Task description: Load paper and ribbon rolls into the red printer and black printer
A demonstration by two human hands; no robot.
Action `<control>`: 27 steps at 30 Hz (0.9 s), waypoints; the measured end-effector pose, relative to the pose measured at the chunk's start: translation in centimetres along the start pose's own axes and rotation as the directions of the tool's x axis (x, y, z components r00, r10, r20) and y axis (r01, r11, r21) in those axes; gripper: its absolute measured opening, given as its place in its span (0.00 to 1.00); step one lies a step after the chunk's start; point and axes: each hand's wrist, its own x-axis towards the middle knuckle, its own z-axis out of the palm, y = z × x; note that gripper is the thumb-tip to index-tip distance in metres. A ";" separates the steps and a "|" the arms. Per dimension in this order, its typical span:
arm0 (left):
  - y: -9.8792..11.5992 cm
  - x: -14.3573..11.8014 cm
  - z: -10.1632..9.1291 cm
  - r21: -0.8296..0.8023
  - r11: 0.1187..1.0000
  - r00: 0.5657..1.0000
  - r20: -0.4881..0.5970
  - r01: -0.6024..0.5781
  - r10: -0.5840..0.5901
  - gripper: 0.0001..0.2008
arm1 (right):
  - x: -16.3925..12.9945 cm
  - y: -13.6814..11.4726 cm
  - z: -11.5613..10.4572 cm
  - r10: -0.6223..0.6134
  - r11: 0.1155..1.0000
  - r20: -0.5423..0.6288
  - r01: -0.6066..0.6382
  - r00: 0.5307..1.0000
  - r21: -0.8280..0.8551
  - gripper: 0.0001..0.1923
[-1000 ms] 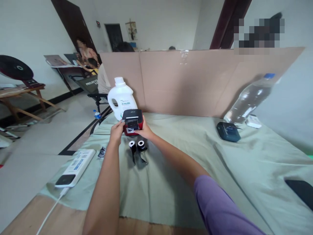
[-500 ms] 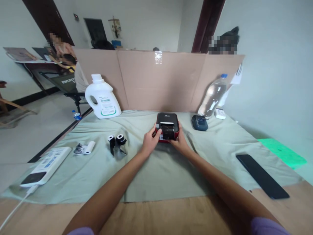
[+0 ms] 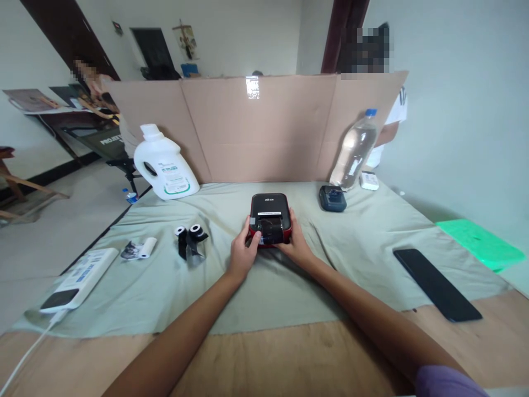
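Observation:
Between my two hands is a small black and red portable printer (image 3: 270, 205), with a white strip across its top and shiny black film over its front. My left hand (image 3: 243, 249) grips its left side, the thumb on the front corner by the film. On the opposite side, my right hand (image 3: 298, 243) wraps the right edge, some fingers hidden beneath. Whether the printer touches the cloth I cannot tell. Two rolls with white cores and black film (image 3: 190, 238) stand to the left. Further left lies a small white roll (image 3: 147, 247) with a dark printed end.
A green cloth (image 3: 231, 298) covers most of the wooden table (image 3: 248, 358). Behind stand a cardboard screen (image 3: 264, 132), a white jug (image 3: 169, 168) and a leaning water bottle (image 3: 355, 146). Around are a dark device (image 3: 332, 198), a phone (image 3: 437, 284) and a corded power strip (image 3: 82, 278).
The view has shifted a little, so most things sit further left in it. The printer has come slightly nearer to me, still in both hands.

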 end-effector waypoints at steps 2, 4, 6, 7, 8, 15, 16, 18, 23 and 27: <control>0.0 0.1 -0.1 -0.004 1.000 1.000 -0.001 -0.011 0.011 0.30 | -0.1 -0.2 0.0 0.006 1.000 0.003 -0.006 1.000 0.005 0.60; 0.0 0.2 -0.2 -0.025 0.999 0.999 0.005 -0.031 0.031 0.27 | -0.1 -0.4 -0.1 0.011 1.000 0.016 -0.011 1.000 0.003 0.59; -0.1 0.4 -0.4 -0.045 0.998 0.999 0.017 -0.048 0.049 0.24 | 0.0 -0.6 -0.2 0.004 1.000 0.030 -0.004 1.000 0.005 0.59; -0.2 0.5 -0.5 -0.045 0.997 0.998 0.025 -0.059 0.060 0.22 | 0.0 -0.7 -0.2 -0.003 1.000 0.032 0.002 0.999 0.011 0.58; -0.4 0.6 -0.6 -0.037 0.997 0.997 0.032 -0.075 0.076 0.21 | 0.0 -0.8 -0.3 -0.010 1.000 0.031 0.009 0.999 0.019 0.58; -1.3 1.6 -1.3 0.042 0.990 0.986 0.104 -0.134 0.130 0.21 | 0.0 -0.9 -0.6 0.051 0.995 0.036 -0.054 0.998 0.086 0.55; -1.5 1.8 -1.4 0.036 0.991 0.985 0.114 -0.132 0.128 0.21 | 0.0 -1.0 -0.6 0.063 0.993 0.039 -0.067 0.997 0.095 0.56; -1.8 2.2 -1.6 0.040 0.991 0.985 0.126 -0.124 0.118 0.20 | 0.1 -1.1 -0.7 0.079 0.992 0.046 -0.083 0.996 0.099 0.56; -2.4 2.4 -1.3 0.054 0.995 0.990 0.118 -0.089 0.083 0.20 | 0.4 -1.5 -1.0 0.081 0.995 0.056 -0.084 0.995 0.062 0.58; -2.0 2.0 -1.3 0.071 0.988 0.987 0.096 -0.136 0.129 0.22 | 0.1 -1.7 -0.7 0.045 0.998 0.060 -0.048 0.997 0.046 0.61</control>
